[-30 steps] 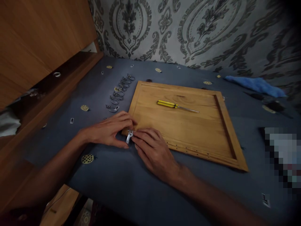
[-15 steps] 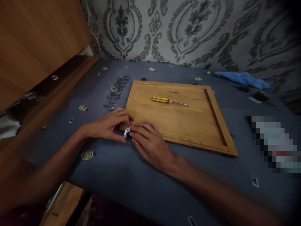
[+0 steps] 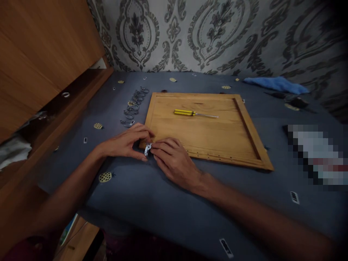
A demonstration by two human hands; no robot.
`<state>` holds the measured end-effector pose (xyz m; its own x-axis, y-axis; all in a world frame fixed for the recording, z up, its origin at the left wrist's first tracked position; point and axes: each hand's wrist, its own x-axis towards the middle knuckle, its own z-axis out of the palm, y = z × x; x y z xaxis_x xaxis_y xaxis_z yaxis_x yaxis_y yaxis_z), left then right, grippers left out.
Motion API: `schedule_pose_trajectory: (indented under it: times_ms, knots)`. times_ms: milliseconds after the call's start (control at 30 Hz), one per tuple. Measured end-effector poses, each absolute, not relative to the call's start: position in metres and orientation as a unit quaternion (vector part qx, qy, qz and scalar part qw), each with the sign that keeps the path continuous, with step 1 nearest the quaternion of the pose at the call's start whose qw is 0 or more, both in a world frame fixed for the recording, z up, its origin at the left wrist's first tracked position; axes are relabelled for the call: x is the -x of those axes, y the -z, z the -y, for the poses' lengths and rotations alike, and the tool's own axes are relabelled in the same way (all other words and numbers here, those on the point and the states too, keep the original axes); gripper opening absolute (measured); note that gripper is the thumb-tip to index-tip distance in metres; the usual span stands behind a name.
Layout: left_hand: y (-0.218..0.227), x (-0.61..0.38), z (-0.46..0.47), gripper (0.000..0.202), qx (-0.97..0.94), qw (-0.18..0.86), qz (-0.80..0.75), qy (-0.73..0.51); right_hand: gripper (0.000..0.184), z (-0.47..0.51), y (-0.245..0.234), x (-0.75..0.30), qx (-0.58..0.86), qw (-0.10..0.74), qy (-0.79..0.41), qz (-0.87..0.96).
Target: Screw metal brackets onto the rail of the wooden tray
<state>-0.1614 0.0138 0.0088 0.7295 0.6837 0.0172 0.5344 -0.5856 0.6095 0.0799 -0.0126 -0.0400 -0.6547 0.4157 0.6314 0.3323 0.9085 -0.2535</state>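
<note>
A framed wooden panel [image 3: 206, 134] lies flat on a dark blue sheet. At its near left corner a small silver metal bracket [image 3: 147, 149] is pinched between both hands. My left hand [image 3: 126, 143] grips it from the left with curled fingers. My right hand [image 3: 174, 161] closes on it from the right, its fingertips resting on the panel's front edge. A yellow-handled screwdriver [image 3: 194, 113] lies on the panel, apart from both hands. A row of several more silver metal hooks [image 3: 134, 106] lies on the sheet just left of the panel.
A wooden cabinet [image 3: 40, 54] rises at the left, with a dark shelf below it. A blue cloth [image 3: 276, 84] lies at the back right against the patterned wall. Dark small items [image 3: 295, 102] sit beside it. A blurred-out patch covers part of the right side.
Both hands stay pinched on the bracket at the panel's corner. Only the head camera has shifted, so everything sits slightly lower and further left in view.
</note>
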Motion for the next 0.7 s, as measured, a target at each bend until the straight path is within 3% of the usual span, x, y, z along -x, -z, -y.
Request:
schedule_pose_trajectory:
  times_ms: [700]
  knots:
    - [-0.009, 0.1597, -0.0125, 0.05, -0.875, 0.305, -0.351, -0.135, 0.022, 0.0148, 0.0391, -0.0806, 0.221, 0.36, -0.057, 0.905]
